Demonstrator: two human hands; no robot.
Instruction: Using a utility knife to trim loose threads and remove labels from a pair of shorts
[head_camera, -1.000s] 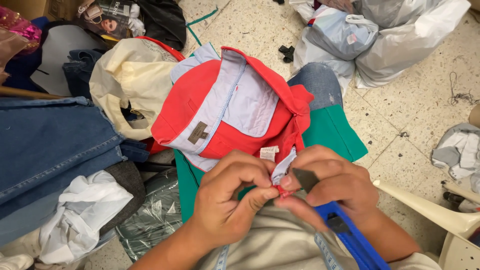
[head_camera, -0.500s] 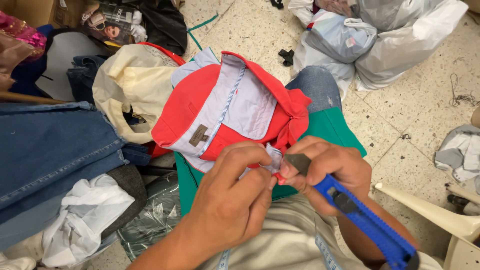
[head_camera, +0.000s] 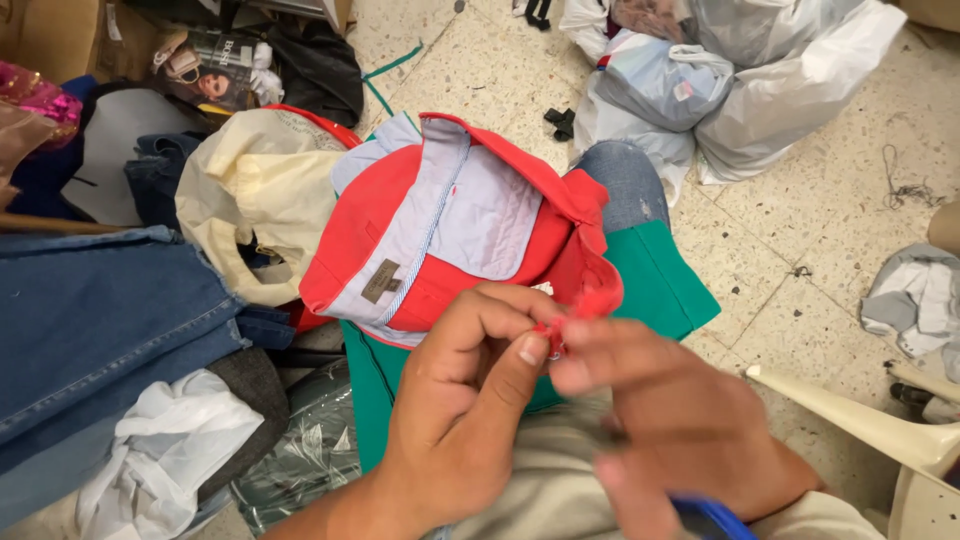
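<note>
Your left hand (head_camera: 465, 400) sits in the lower middle of the frame, thumb and forefinger pressed together, pinching a small fold of red fabric at the edge of the red garment (head_camera: 455, 235). Your right hand (head_camera: 680, 420), just to its right and touching it at the fingertips, nips the same bit of cloth between thumb and forefinger; the rest of that hand is blurred. Its other fingers curl around a blue-handled tool (head_camera: 712, 518), only a sliver of which shows at the bottom edge, so you cannot tell what kind it is.

The red garment spreads from your fingertips up toward the centre of the frame, opened so its pale blue lining (head_camera: 470, 215) and a small brown label (head_camera: 380, 281) face you. It lies on a green cloth (head_camera: 655, 280), which rests over your lap.

Left of the garment is a cream bag (head_camera: 255, 205), and further left a heap of blue denim (head_camera: 90, 320). A crumpled white cloth (head_camera: 160, 455) lies in the lower left. In the upper right, white plastic bags (head_camera: 760, 80) sit on the speckled floor (head_camera: 800, 230). A cream plastic chair (head_camera: 900, 440) edges in at the lower right.
</note>
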